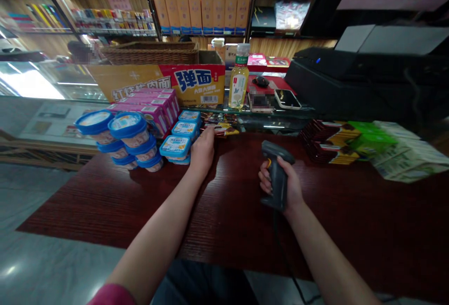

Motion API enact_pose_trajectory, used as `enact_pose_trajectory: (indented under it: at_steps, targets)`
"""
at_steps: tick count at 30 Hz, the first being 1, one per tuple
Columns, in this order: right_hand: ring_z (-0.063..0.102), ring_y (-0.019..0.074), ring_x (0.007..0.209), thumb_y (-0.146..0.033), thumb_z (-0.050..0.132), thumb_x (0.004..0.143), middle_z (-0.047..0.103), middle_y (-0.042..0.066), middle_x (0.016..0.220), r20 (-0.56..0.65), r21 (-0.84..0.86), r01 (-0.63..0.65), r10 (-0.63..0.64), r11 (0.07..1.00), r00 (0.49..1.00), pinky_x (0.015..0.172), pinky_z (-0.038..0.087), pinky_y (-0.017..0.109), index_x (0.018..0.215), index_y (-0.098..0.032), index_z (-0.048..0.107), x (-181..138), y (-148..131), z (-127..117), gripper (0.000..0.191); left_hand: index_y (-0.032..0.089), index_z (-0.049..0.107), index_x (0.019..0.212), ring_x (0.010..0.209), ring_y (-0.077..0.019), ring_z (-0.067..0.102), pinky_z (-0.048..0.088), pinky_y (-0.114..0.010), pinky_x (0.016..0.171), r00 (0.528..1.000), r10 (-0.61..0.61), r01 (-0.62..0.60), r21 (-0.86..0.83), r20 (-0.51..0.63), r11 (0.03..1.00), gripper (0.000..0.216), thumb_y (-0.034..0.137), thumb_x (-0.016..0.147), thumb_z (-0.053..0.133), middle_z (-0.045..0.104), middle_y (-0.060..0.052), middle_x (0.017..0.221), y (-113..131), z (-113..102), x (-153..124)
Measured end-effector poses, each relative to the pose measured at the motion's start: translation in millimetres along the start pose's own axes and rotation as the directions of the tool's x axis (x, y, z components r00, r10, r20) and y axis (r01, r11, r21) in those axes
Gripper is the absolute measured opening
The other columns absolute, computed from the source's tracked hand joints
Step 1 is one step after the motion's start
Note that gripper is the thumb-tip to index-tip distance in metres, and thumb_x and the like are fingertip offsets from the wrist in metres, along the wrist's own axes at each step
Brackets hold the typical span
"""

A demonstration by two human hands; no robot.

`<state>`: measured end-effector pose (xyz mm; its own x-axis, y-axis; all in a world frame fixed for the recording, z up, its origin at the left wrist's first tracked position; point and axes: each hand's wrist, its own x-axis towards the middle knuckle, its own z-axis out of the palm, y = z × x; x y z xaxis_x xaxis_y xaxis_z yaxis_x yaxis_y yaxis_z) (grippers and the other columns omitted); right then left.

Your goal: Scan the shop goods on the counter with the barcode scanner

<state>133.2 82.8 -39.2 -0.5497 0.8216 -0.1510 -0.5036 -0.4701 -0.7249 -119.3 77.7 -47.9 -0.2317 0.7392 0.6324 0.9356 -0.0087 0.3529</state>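
Note:
My right hand (pixel 278 181) grips a dark barcode scanner (pixel 277 174) above the table, its fingers wrapped round the handle and a cable hanging below. My left hand (pixel 203 149) is closed at the far side of the table, against a pile of wrapped snack packets (pixel 224 129). Its fingertips are hidden, so what it holds cannot be made out. Just left of that hand are stacked rectangular tubs with blue lids (pixel 176 146). Round blue-lidded tubs (pixel 128 129) stand stacked further left, with pink boxes (pixel 154 108) behind them.
Snack packets in dark and yellow wrappers (pixel 329 141), a green pack (pixel 373 139) and pale cartons (pixel 410 155) lie at right. A yellow-red carton (pixel 196 85), a bottle (pixel 239 78) and a phone (pixel 287 98) stand or lie behind the dark wooden table (pixel 231 221).

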Motion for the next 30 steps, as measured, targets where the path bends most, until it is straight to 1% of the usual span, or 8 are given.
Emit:
enact_pose_trajectory:
  at_steps: [5,8,11,14,17,22,27,30]
  targets:
    - [0.042,0.0089,0.042,-0.048,0.073,0.078,0.051,-0.001,0.059,0.028,-0.009,-0.016,0.016,1.000,0.999,0.033,0.037,0.019,0.077,-0.015,0.067,1,1,3,0.034,0.006,0.061,0.130,0.136,-0.0289,0.057,0.053,-0.042,0.108,0.989,-0.070,0.044,0.194,0.127,0.980,0.045,0.000,0.096,0.032,0.058,-0.023,0.144,2,6,2]
    - [0.042,0.0089,0.042,-0.048,0.073,0.078,0.051,-0.001,0.060,0.036,-0.012,-0.016,0.016,1.000,0.999,0.032,0.036,0.019,0.077,-0.015,0.067,1,1,3,0.034,0.002,0.060,0.131,0.143,-0.0315,0.050,0.049,-0.046,0.112,0.989,-0.080,0.050,0.231,0.122,0.972,0.047,0.001,0.096,0.029,0.056,-0.028,0.144,4,12,6]
    - [0.042,0.0088,0.042,-0.047,0.073,0.078,0.052,-0.001,0.061,0.028,-0.003,-0.014,0.014,1.000,0.999,0.032,0.037,0.019,0.078,-0.015,0.067,1,1,3,0.033,-0.003,0.048,0.144,0.150,-0.0325,0.039,0.041,-0.050,0.118,0.993,-0.069,0.045,0.232,0.099,0.972,0.053,0.000,0.094,0.028,0.048,-0.030,0.151,7,20,8]
    - [0.042,0.0088,0.042,-0.048,0.073,0.078,0.051,-0.002,0.060,0.037,0.000,-0.015,0.015,1.000,0.999,0.032,0.037,0.019,0.077,-0.015,0.068,1,2,4,0.033,0.000,0.039,0.152,0.153,-0.0323,0.033,0.033,-0.050,0.123,0.989,0.051,-0.083,0.242,0.135,0.967,0.057,0.005,0.096,0.031,0.038,-0.026,0.159,12,24,6]
    - [0.041,0.0087,0.041,-0.048,0.072,0.078,0.051,-0.001,0.059,0.054,-0.008,-0.019,0.019,1.000,0.998,0.032,0.038,0.019,0.076,-0.015,0.069,2,3,5,0.034,0.006,0.039,0.154,0.150,-0.0295,0.039,0.029,-0.047,0.125,0.960,0.169,-0.224,0.247,0.225,0.943,0.056,0.015,0.099,0.035,0.043,-0.019,0.159,16,26,3]
    - [0.042,0.0089,0.042,-0.048,0.071,0.079,0.051,-0.001,0.059,0.045,0.003,-0.014,0.014,1.000,0.999,0.032,0.039,0.019,0.077,-0.014,0.069,2,4,5,0.034,0.002,0.042,0.150,0.149,-0.0343,0.039,0.030,-0.049,0.125,0.971,0.083,-0.144,0.271,0.222,0.952,0.057,0.020,0.096,0.046,0.044,-0.024,0.157,12,31,3]
    - [0.043,0.0087,0.041,-0.048,0.069,0.081,0.051,-0.002,0.060,0.060,0.005,-0.029,0.029,1.000,0.998,0.032,0.039,0.019,0.078,-0.015,0.067,3,5,3,0.033,0.001,0.043,0.145,0.152,-0.0374,0.032,0.031,-0.054,0.124,0.978,0.069,-0.099,0.148,0.199,0.984,0.057,0.016,0.091,0.053,0.041,-0.028,0.157,-2,42,9]
    - [0.044,0.0090,0.040,-0.050,0.070,0.080,0.052,-0.002,0.059,0.037,0.024,-0.008,0.008,1.000,0.999,0.033,0.039,0.020,0.079,-0.015,0.066,5,4,0,0.035,-0.001,0.043,0.143,0.154,-0.0403,0.026,0.028,-0.057,0.125,0.979,0.083,-0.102,0.094,0.187,0.990,0.059,0.015,0.089,0.057,0.035,-0.029,0.159,-7,41,12]
